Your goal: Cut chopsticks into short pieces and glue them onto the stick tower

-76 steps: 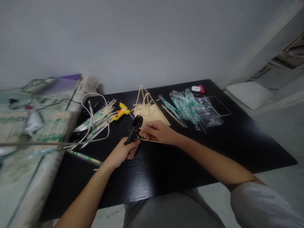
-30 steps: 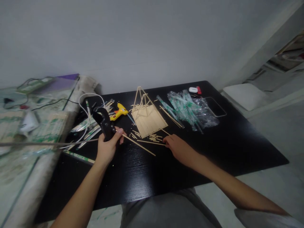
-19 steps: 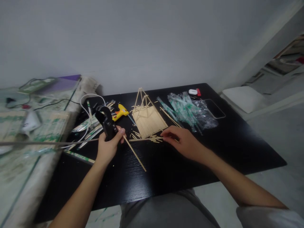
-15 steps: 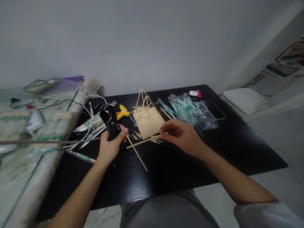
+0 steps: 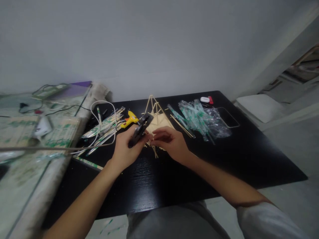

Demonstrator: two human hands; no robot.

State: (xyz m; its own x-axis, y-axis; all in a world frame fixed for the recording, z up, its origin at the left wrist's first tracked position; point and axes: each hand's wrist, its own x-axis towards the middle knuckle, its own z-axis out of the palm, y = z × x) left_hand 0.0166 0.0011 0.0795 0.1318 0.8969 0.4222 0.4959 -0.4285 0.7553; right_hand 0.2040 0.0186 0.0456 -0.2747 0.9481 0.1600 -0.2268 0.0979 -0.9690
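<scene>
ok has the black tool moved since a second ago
Yes, the black tool moved rightward, its head going from left of the yellow glue gun to its right.

And there's the table [image 5: 154,186], black with a wood-like grain, glossy where light strikes! Pale, matt wood makes up the platform [image 5: 163,121], while the wrappers [image 5: 190,114] gleam in crinkled plastic (the black tool [image 5: 140,130] is too blurred to call), the glue gun [image 5: 133,117] shows yellow plastic, the sleeve [image 5: 264,215] matt cloth.
</scene>
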